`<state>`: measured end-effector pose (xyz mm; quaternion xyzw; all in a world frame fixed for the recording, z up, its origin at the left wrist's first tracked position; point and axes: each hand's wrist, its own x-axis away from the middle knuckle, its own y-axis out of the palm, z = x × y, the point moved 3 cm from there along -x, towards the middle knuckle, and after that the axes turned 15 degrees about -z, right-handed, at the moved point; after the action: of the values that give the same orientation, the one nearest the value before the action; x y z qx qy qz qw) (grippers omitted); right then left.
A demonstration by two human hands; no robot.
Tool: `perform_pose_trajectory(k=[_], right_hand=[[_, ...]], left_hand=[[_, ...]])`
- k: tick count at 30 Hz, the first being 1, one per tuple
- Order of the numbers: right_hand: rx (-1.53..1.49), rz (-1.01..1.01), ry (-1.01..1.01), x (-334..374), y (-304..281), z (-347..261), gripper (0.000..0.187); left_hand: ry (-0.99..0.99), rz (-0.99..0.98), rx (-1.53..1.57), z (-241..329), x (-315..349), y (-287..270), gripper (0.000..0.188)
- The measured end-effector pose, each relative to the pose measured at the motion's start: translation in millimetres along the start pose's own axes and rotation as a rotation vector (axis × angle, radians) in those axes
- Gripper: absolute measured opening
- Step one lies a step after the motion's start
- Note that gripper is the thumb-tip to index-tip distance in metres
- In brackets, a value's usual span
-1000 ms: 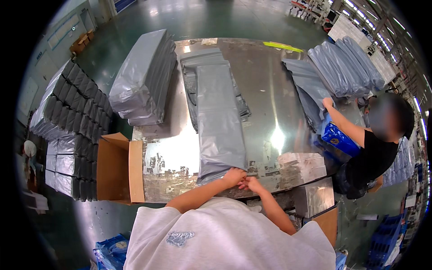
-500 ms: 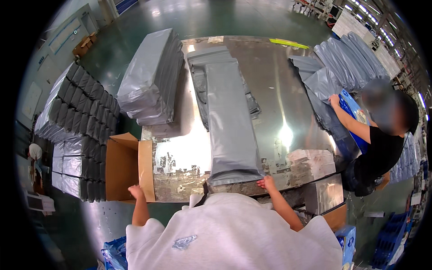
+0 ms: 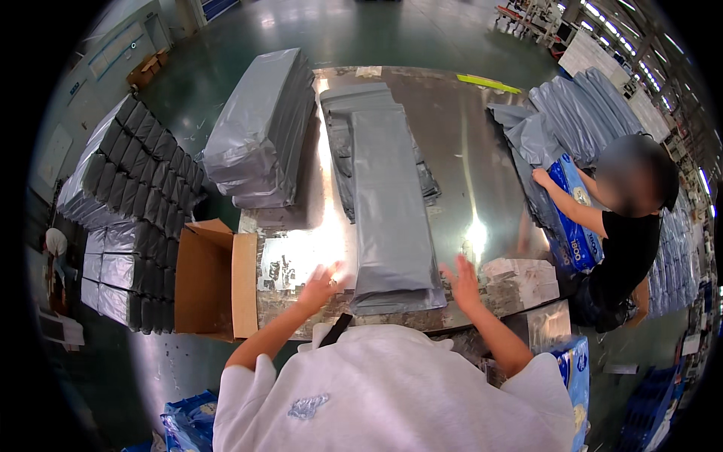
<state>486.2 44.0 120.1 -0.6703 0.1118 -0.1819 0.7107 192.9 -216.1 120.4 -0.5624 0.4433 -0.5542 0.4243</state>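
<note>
A long grey plastic mailer bag (image 3: 392, 211) lies lengthwise on the shiny metal table (image 3: 467, 151), on top of a pile of similar grey bags (image 3: 345, 113). My left hand (image 3: 320, 285) hovers with fingers spread just left of the bag's near end. My right hand (image 3: 461, 282) is spread open just right of that end. Neither hand holds anything.
An open cardboard box (image 3: 207, 279) hangs at the table's left edge. Stacks of filled grey packages (image 3: 260, 128) and dark bundles (image 3: 135, 166) stand at the left. At the right, another person (image 3: 629, 226) slides a blue package (image 3: 576, 218) into a grey bag.
Both my hands were together at the bag's near end, then my left arm dropped to the left side. Now both hands are raised and spread on either side of the bag.
</note>
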Motion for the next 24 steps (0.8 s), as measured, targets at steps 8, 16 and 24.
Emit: perform_pose_trajectory(k=[8,16,24], right_hand=[[0.080,-0.167,-0.636,-20.6,32.5,-4.1,0.047],[-1.008,-0.382,0.103,-68.0,51.3,54.6,0.030],[-1.365,-0.167,0.378,-137.8,124.7,21.3,0.036]], left_hand=[[0.203,-0.104,-0.300,44.7,-48.8,18.8,0.050],[-0.116,-0.057,0.998,-32.8,-62.5,55.2,0.020],[-0.459,0.506,1.451,-28.2,-141.9,126.0,0.030]])
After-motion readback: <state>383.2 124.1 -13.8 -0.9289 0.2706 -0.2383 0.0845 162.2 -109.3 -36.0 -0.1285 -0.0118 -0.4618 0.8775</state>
